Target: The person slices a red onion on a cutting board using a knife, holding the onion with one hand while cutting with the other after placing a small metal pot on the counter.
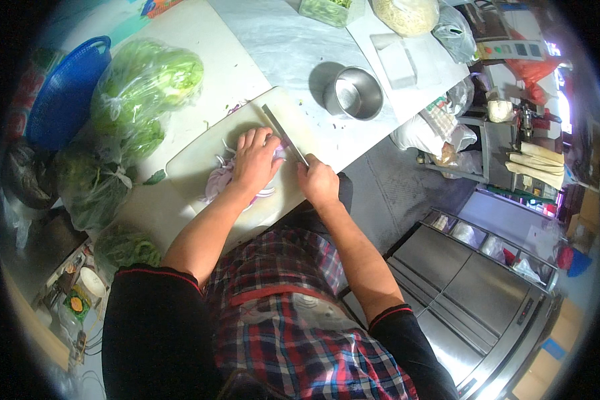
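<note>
A pale cutting board (190, 160) lies on the table in front of me. My right hand (318, 181) grips the handle of a kitchen knife (282, 132), whose blade points away from me over the board's right part. Just left of the blade, my left hand (256, 157) rests with bent fingers on a piece of red onion (281, 149), mostly hidden beneath it. Sliced red onion (219, 182) is heaped under and left of that hand, with some slices near the wrist. Whether the blade touches the onion I cannot tell.
Plastic bags of green vegetables (130, 100) and a blue plastic basket (67, 95) stand at the left. A steel pot (357, 93) is beyond the board to the right. Farther back are a clear container of cut greens (325, 11) and a bag of noodle-like strands (407, 15).
</note>
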The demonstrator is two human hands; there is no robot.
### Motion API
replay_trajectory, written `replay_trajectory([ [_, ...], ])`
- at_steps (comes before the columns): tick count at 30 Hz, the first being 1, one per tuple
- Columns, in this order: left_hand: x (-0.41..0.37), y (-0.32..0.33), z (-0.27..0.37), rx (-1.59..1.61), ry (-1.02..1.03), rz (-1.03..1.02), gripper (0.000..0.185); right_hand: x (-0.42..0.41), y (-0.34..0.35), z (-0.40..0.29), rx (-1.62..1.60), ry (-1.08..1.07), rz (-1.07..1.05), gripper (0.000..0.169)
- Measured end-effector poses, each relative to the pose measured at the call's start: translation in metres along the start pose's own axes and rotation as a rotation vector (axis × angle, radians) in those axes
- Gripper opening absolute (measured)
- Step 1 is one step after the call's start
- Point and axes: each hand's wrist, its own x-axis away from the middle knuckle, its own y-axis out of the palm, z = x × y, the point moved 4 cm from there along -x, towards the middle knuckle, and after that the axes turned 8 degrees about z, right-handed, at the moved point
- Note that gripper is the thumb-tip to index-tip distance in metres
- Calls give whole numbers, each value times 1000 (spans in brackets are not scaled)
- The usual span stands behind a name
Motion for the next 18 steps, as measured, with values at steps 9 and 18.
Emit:
replay_trajectory([
  [9, 0, 15, -7, 29, -11, -44, 28, -4, -13, -3, 20, -35, -40, 29],
  [18, -1, 15, -9, -25, -15, -56, 26, 4, -24, -10, 70, -39, -65, 30],
])
